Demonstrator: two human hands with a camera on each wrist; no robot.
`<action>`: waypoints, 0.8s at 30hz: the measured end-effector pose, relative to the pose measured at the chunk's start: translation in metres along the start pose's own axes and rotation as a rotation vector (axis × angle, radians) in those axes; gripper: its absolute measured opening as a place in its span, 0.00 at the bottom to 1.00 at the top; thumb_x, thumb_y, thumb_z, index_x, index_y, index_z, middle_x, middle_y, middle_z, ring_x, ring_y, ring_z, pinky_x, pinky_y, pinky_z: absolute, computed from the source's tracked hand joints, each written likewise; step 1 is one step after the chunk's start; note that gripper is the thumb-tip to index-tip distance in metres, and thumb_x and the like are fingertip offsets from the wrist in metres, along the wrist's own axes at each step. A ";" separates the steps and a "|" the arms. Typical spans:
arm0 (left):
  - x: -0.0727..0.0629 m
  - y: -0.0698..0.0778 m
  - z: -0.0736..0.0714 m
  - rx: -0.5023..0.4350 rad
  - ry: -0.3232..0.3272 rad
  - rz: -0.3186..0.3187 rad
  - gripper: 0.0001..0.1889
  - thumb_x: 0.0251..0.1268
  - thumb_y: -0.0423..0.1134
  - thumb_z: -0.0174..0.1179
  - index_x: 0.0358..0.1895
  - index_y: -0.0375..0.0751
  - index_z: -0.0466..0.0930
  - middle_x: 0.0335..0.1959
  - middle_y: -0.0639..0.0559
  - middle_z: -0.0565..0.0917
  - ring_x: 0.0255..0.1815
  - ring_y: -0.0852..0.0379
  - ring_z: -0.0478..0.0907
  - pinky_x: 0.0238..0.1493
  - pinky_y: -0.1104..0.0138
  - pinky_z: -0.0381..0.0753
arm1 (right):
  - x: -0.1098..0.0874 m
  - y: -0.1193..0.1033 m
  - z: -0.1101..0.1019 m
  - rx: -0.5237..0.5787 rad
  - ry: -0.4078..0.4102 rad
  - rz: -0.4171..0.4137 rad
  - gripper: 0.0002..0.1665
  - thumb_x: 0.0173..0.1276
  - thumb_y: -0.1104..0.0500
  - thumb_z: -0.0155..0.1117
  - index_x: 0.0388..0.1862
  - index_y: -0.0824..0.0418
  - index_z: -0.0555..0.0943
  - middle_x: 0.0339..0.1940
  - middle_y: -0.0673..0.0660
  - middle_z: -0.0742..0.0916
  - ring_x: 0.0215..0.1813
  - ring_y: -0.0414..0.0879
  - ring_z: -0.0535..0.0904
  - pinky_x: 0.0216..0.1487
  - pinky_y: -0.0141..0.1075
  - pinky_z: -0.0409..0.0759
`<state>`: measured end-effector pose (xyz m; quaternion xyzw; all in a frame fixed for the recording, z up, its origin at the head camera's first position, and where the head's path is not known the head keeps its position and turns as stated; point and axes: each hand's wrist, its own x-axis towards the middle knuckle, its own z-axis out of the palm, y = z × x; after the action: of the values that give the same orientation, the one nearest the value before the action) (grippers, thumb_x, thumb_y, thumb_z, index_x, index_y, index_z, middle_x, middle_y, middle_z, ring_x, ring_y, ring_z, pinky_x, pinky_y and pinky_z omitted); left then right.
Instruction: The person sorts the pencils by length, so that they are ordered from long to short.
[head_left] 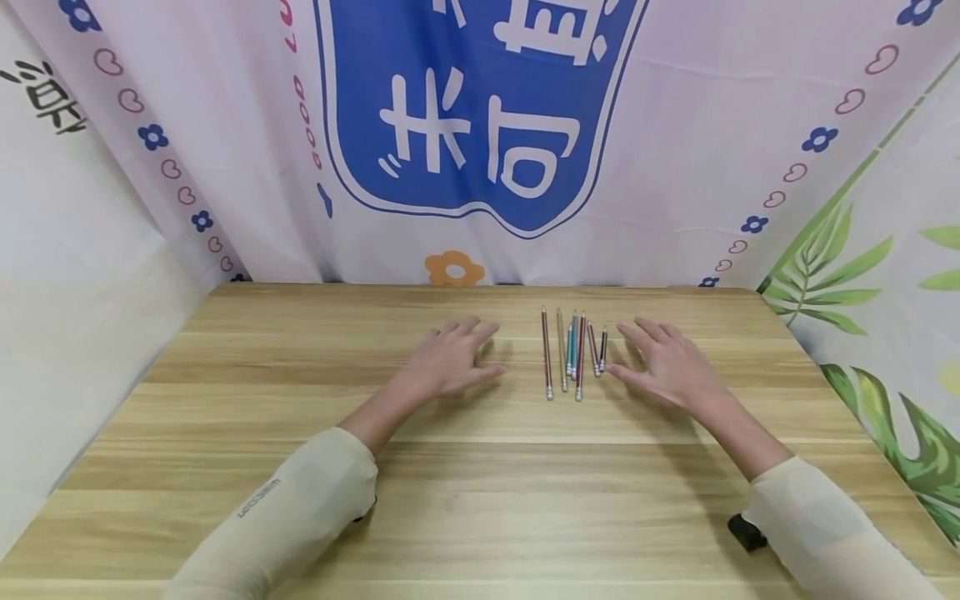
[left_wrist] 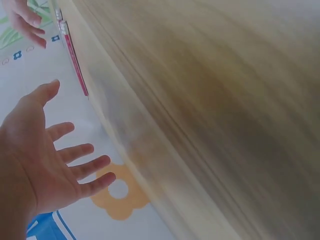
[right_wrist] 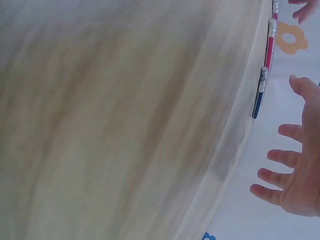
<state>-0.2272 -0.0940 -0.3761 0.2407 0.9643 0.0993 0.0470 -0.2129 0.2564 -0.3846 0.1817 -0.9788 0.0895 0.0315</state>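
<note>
Pencils (head_left: pixel 581 350) lie near the far edge of the worktop (head_left: pixel 480 517), wide room in front. Left hand (head_left: pixel 450 360) and right hand (head_left: pixel 672 364) (free, fingers spread) flank them; the cloth (head_left: pixel 675 167) behind reads "GOOD LU".

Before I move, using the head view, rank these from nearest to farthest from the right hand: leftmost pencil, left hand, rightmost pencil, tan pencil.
From the right hand:
1. Rightmost pencil: dark, at the group's right end.
2. Tan pencil: second from the group's left end.
3. Leftmost pencil: dark red, at the left end.
4. Left hand: left of all the pencils.
</note>
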 end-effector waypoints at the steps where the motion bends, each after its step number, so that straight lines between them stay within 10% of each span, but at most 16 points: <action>1: 0.002 0.002 0.000 -0.004 0.002 0.003 0.41 0.75 0.65 0.55 0.82 0.47 0.59 0.80 0.35 0.61 0.77 0.31 0.61 0.76 0.33 0.62 | 0.000 -0.001 0.000 0.004 0.005 0.000 0.46 0.74 0.36 0.59 0.79 0.63 0.66 0.77 0.74 0.68 0.74 0.75 0.65 0.73 0.73 0.64; 16: 0.037 0.027 0.013 -0.301 0.048 0.006 0.29 0.70 0.45 0.68 0.67 0.30 0.77 0.58 0.36 0.83 0.58 0.43 0.82 0.63 0.54 0.85 | 0.008 -0.010 0.006 0.256 0.062 0.048 0.39 0.74 0.43 0.66 0.71 0.70 0.74 0.57 0.73 0.82 0.56 0.67 0.80 0.56 0.63 0.84; 24: 0.055 0.045 0.017 -0.466 0.002 -0.105 0.24 0.69 0.41 0.69 0.63 0.31 0.79 0.45 0.42 0.85 0.39 0.55 0.79 0.45 0.64 0.86 | 0.016 -0.013 0.008 0.375 0.093 0.048 0.32 0.71 0.52 0.72 0.63 0.75 0.79 0.42 0.66 0.85 0.44 0.57 0.82 0.51 0.54 0.86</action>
<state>-0.2531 -0.0265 -0.3854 0.1729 0.9267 0.3167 0.1053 -0.2233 0.2376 -0.3891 0.1565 -0.9464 0.2795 0.0402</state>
